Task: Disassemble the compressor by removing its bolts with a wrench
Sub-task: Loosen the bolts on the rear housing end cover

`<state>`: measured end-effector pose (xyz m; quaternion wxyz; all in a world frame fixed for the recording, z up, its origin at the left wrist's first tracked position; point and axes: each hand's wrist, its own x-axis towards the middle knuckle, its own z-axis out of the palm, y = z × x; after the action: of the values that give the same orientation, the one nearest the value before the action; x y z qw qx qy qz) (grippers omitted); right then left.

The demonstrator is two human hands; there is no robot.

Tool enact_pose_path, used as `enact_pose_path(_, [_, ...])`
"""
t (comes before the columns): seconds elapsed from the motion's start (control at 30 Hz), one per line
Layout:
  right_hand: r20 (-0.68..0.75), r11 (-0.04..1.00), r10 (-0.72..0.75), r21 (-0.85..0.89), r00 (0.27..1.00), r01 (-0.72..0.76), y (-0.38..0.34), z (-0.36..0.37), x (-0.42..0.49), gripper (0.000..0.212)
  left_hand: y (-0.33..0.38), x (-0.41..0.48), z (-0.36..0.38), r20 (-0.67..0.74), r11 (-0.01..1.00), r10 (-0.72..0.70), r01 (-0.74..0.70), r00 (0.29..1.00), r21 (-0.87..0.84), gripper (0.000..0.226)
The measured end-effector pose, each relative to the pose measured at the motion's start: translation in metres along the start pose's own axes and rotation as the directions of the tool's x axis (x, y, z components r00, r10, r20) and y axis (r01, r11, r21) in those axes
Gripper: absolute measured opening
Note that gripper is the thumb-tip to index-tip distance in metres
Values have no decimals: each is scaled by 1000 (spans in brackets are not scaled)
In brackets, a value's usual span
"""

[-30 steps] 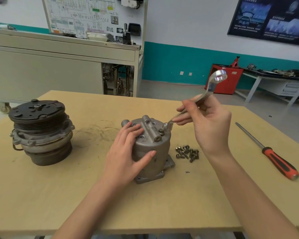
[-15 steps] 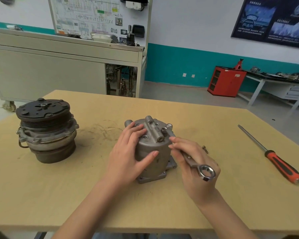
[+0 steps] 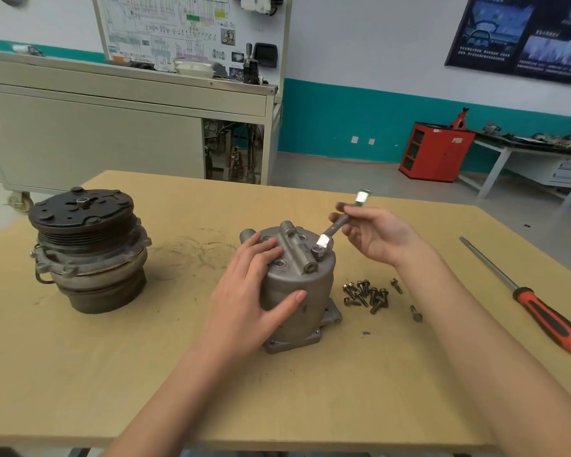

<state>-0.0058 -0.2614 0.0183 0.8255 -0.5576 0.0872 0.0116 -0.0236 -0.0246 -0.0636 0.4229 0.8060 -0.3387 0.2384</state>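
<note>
Right hand [image 3: 376, 237] pinches the wrench [image 3: 338, 224] mid-shank between fingertips and thumb, a light hold rather than a full fist. Wrench's lower end sits on a bolt [image 3: 317, 249] at the compressor's top right edge; the shank slopes up and away from the compressor.

Left hand [image 3: 251, 285] lies over the compressor [image 3: 310, 291], fingers fairly straight across the top, thumb down the near wall. It braces, no wrap-around grip.

Compressor stands upright on its flange, mid-table [image 3: 145, 374].

Handling, my read:
- cast metal body, rigid and heavy, not fragile. Rounded wall looks smooth, so a flat palm may slip if the bolt fights back.
- better hold: press down on the top or hook fingers on the raised ports there.
- wrench is stiff steel. A fingertip pinch suits spinning a loose bolt; a tight one wants a grip nearer the far end for leverage.
- bolts are small and roll.

Loose bolts [image 3: 366, 295] lie just right of the compressor, screwdriver [image 3: 548, 321] well right of it, pulley unit [image 3: 86, 249] well left.
</note>
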Motion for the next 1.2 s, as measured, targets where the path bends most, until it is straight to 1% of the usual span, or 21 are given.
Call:
enact_pose_path(0.07, [113,978,116,-188,987,-94,-15,8,27,12,1,1,-2,21,1000,0,0,1000,-5,70])
enact_pose_path(0.1, [152,947,158,-304,976,-106,-20,15,38,13,1,1,-3,24,1000,2,-2,1000,-5,70])
enact_pose_path(0.17, [185,849,221,-519,957,-96,-21,35,55,15,3,1,-3,20,1000,0,0,1000,-9,69])
enact_pose_path(0.23, [201,768,247,-637,948,-65,-18,54,62,18,5,0,-4,17,1000,-10,10,1000,-14,68])
enact_pose_path(0.27, [218,756,247,-653,944,-47,-16,62,64,18,6,0,-4,18,1000,-11,12,1000,-14,68])
enact_pose_path(0.37, [309,822,237,-569,921,-21,-14,70,62,17,7,0,-5,26,1000,-15,16,1000,-12,68])
enact_pose_path(0.5, [365,934,208,-351,908,-73,-13,72,55,19,7,0,-5,30,1000,-19,19,999,-4,69])
enact_pose_path(0.57, [329,976,134,-206,935,-67,-19,75,49,22,7,1,-5,29,1000,-11,11,1000,0,69])
enact_pose_path(0.6, [292,989,81,-146,953,-39,-23,77,44,22,7,0,-5,27,1000,-9,9,1000,2,69])
enact_pose_path(0.7, [161,994,-111,11,981,110,-35,72,18,22,6,1,-4,21,1000,-1,1,1000,5,69])
enact_pose_path(0.73, [108,982,-188,19,976,187,-34,68,6,21,5,0,-3,19,1000,2,-2,1000,6,68])
enact_pose_path(0.77, [43,956,-290,-24,956,291,-30,63,-7,20,5,0,-3,13,1000,3,-3,1000,7,68])
enact_pose_path(0.8, [-27,905,-415,-114,910,409,-22,58,-20,18,4,0,-2,7,1000,2,-2,1000,9,69])
enact_pose_path(0.83, [-83,825,-547,-222,833,520,-11,53,-33,15,3,0,-1,2,1000,2,-2,1000,10,69])
enact_pose_path(0.87, [-111,726,-667,-321,737,608,2,50,-45,13,2,0,0,-3,1000,3,-3,1000,9,69])
enact_pose_path(0.9, [-103,620,-762,-398,639,676,16,46,-57,11,1,0,0,-7,1000,3,-3,1000,8,69])
enact_pose_path(0.93, [-63,518,-831,-452,553,726,30,43,-67,10,1,0,1,-9,1000,2,-2,1000,10,69])
enact_pose_path(1.0, [55,346,-900,-511,431,787,53,38,-80,6,1,-1,2,-11,1000,-2,2,1000,18,69])
enact_pose_path(1.07, [169,203,-921,-560,351,803,69,32,-85,6,1,-1,2,-13,1000,-7,8,1000,22,69])
enact_pose_path(1.13, [244,100,-921,-606,303,790,79,30,-86,15,0,-1,2,-12,1000,-9,9,1000,19,69])
enact_pose_path(1.2, [285,72,-907,-621,310,780,84,28,-88,21,0,-1,2,-13,1000,-8,8,1000,13,69])
